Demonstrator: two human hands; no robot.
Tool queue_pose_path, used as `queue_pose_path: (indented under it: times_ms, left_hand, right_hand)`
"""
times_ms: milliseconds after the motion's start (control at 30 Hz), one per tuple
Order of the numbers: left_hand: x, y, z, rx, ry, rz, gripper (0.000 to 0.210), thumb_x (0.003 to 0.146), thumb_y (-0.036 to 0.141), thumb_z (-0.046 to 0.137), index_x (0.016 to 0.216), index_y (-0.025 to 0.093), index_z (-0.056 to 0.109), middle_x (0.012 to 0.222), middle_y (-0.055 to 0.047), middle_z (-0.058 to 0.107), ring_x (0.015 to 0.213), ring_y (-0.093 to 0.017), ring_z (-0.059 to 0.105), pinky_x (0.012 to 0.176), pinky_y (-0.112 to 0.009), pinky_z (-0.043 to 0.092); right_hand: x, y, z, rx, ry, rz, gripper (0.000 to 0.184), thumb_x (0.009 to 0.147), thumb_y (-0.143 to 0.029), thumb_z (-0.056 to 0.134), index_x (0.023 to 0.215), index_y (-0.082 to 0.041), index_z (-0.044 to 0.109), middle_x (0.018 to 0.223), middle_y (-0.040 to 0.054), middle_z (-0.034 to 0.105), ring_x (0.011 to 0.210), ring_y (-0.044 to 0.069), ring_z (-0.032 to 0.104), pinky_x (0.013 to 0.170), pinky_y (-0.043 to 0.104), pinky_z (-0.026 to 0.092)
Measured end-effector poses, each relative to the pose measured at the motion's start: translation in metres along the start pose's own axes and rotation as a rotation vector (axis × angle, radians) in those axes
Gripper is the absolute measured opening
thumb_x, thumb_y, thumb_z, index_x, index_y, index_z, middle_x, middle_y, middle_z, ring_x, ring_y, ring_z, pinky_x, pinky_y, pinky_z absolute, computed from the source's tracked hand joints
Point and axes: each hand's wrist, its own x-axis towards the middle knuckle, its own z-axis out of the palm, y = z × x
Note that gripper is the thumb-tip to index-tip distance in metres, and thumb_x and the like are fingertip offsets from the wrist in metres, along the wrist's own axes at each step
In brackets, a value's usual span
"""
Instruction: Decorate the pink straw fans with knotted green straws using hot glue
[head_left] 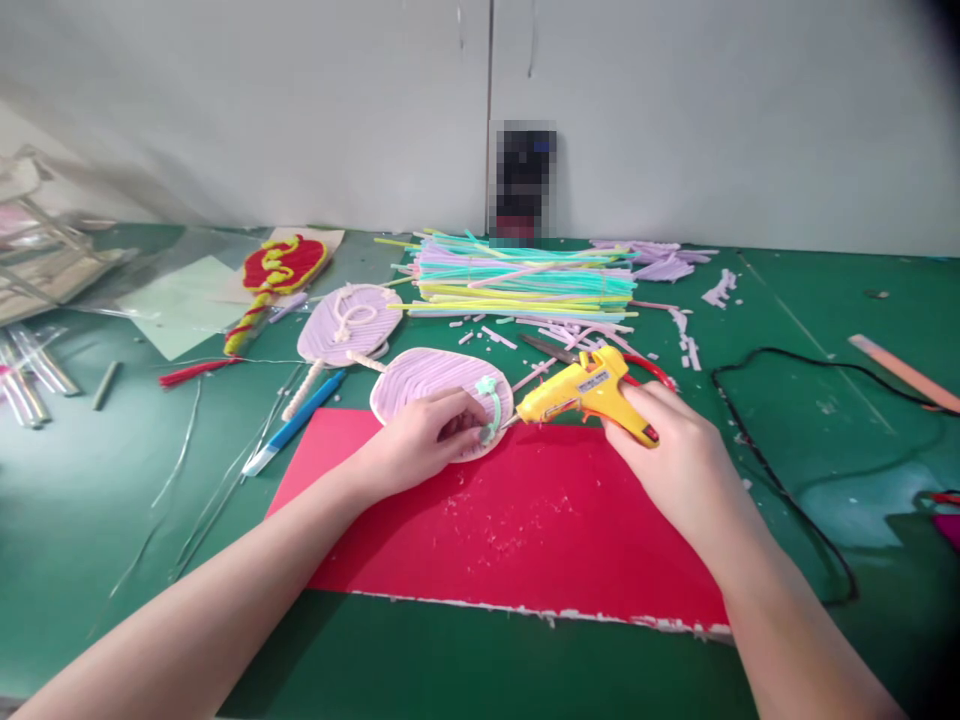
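Observation:
My right hand (pixel 675 440) is wrapped round a yellow hot glue gun (pixel 574 385), its nozzle pointing left at the edge of a lilac fan-shaped piece (pixel 420 378). That piece is covered in rows of pipe cleaner, with a pale rim and a short handle at its left. On its right side lies a curled mint-green pipe cleaner (pixel 491 400). My left hand (pixel 435 430) rests over the lilac piece, fingertips pinched at the green pipe cleaner's lower end. The nozzle tip is close beside those fingertips. Below the hands is a red board (pixel 525 560) with white crumbs.
A bundle of pastel pipe cleaners (pixel 525 280) lies at the back. Left of it are another lilac fan (pixel 352 320) and a red-yellow fan (pixel 281 265). Scissors (pixel 547 348) lie behind the glue gun. A blue pen-like tool (pixel 296 425) is left; a black cord (pixel 757 460) loops right.

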Motion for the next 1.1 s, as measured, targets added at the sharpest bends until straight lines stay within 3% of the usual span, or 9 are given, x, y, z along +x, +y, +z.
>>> queue_pose_path:
  times_ms: [233,667,1100]
  left_hand:
    - [0.0009,0.0023,0.0036,0.001,0.019,-0.004,0.010,0.081,0.022,0.051,0.088,0.018,0.057,0.077,0.001,0.054,0.066,-0.009,0.050,0.060,-0.021,0.039]
    - [0.0075,0.0042,0.0056,-0.054,0.015,-0.151,0.013,0.072,0.024,0.055,0.083,0.019,0.058,0.068,0.003,0.054,0.059,-0.009,0.048,0.053,-0.020,0.036]
    - [0.0090,0.0041,0.0065,-0.055,0.037,-0.151,0.011,0.070,0.024,0.057,0.080,0.019,0.056,0.067,0.004,0.055,0.057,-0.008,0.049,0.052,-0.020,0.036]
  right_hand:
    - [0.0005,0.0049,0.0035,-0.007,0.013,0.005,0.027,0.082,-0.026,0.048,0.107,-0.021,0.058,0.094,0.0082,0.063,0.080,0.022,0.063,0.063,0.031,0.049]
    - [0.0006,0.0036,0.0039,-0.025,0.007,0.020,0.028,0.082,-0.028,0.048,0.107,-0.021,0.058,0.092,0.0081,0.063,0.077,0.022,0.062,0.063,0.031,0.048]
    - [0.0033,0.0034,0.0082,-0.040,0.033,0.060,0.029,0.078,-0.039,0.054,0.100,-0.021,0.060,0.084,0.0068,0.063,0.069,0.020,0.060,0.056,0.029,0.047]
